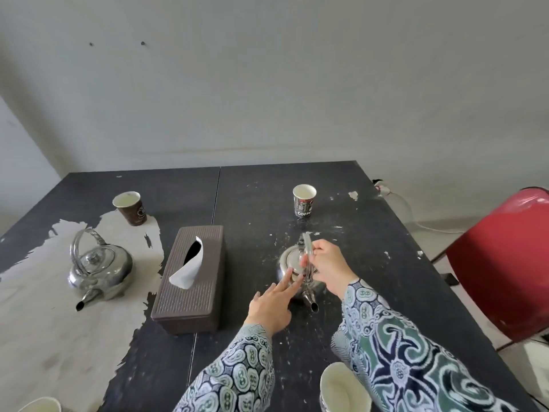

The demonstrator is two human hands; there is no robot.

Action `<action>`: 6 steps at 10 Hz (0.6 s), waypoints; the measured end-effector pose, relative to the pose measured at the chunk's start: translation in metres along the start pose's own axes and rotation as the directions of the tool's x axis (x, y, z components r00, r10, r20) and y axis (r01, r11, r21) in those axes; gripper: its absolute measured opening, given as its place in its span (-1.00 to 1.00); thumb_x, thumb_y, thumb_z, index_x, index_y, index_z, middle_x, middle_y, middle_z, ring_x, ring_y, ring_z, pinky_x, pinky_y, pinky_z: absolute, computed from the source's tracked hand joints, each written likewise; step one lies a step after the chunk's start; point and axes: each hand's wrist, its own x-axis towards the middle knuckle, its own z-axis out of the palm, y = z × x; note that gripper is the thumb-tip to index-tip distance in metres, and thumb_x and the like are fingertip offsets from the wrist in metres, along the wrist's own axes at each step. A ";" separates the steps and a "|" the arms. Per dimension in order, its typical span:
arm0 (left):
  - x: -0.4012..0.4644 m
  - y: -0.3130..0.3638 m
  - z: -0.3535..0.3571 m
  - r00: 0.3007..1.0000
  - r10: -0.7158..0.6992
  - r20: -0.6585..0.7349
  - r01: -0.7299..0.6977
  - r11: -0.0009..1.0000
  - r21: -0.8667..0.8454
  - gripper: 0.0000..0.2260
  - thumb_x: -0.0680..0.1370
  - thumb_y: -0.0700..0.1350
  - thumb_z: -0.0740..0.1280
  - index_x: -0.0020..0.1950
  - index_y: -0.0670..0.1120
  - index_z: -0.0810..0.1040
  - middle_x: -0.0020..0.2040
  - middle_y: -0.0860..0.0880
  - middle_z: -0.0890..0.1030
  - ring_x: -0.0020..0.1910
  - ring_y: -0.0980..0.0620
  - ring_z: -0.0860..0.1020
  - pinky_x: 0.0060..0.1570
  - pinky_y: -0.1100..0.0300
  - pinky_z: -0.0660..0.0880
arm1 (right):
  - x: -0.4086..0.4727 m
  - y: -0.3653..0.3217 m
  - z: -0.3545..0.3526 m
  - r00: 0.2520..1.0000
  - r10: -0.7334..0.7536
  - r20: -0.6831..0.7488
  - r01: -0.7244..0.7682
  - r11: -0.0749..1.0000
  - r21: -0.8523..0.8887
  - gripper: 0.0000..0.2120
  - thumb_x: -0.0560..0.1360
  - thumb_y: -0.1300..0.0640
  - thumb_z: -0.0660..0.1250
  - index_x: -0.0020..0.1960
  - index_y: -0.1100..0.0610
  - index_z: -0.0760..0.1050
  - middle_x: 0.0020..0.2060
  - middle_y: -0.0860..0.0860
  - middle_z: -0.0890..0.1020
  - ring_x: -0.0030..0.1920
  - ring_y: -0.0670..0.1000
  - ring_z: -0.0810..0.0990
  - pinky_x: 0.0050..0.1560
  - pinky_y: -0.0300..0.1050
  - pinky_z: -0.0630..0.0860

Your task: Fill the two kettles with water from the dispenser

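Right hand point(328, 264) grips the small steel kettle point(292, 270) by its handle; left hand point(271, 304), fingers straight, touches the lid; best lifted level.

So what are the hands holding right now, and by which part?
The right hand grips the small shiny steel kettle by its arched top handle. The left hand holds nothing; its straight fingers reach the kettle's lid.
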 end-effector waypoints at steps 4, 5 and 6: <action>0.031 0.008 -0.009 0.998 -0.010 0.057 0.011 1.000 -0.025 -0.23 0.48 -0.31 0.11 0.46 0.30 -0.18 0.52 0.22 -0.24 0.45 -0.10 0.25 0.43 -0.28 0.04 | 0.041 0.005 -0.022 0.999 -0.027 0.024 0.028 0.999 -0.027 -0.84 0.49 0.35 0.19 0.02 0.20 0.46 -0.06 0.19 0.65 -0.06 0.11 0.62 0.01 0.10 0.56; 0.026 0.004 -0.023 0.999 0.035 0.021 -0.033 0.996 -0.084 -0.32 0.50 -0.28 0.09 0.47 0.26 -0.05 0.54 0.22 -0.07 0.47 -0.02 0.22 0.43 -0.23 0.10 | 0.034 0.005 -0.019 0.996 -0.087 -0.002 0.086 0.986 -0.146 -0.73 0.47 0.27 0.29 0.15 0.20 0.36 0.11 0.16 0.52 0.06 0.11 0.52 0.07 0.03 0.50; 0.012 -0.002 -0.038 0.993 0.011 -0.114 -0.020 0.997 -0.071 -0.43 0.53 -0.21 0.11 0.47 0.20 0.08 0.51 0.12 0.20 0.41 -0.02 0.33 0.39 -0.10 0.25 | 0.024 -0.001 -0.019 0.968 -0.217 -0.129 0.171 0.939 -0.299 -0.61 0.44 0.22 0.33 0.21 0.16 0.28 0.16 0.16 0.40 0.18 0.18 0.41 0.11 0.02 0.40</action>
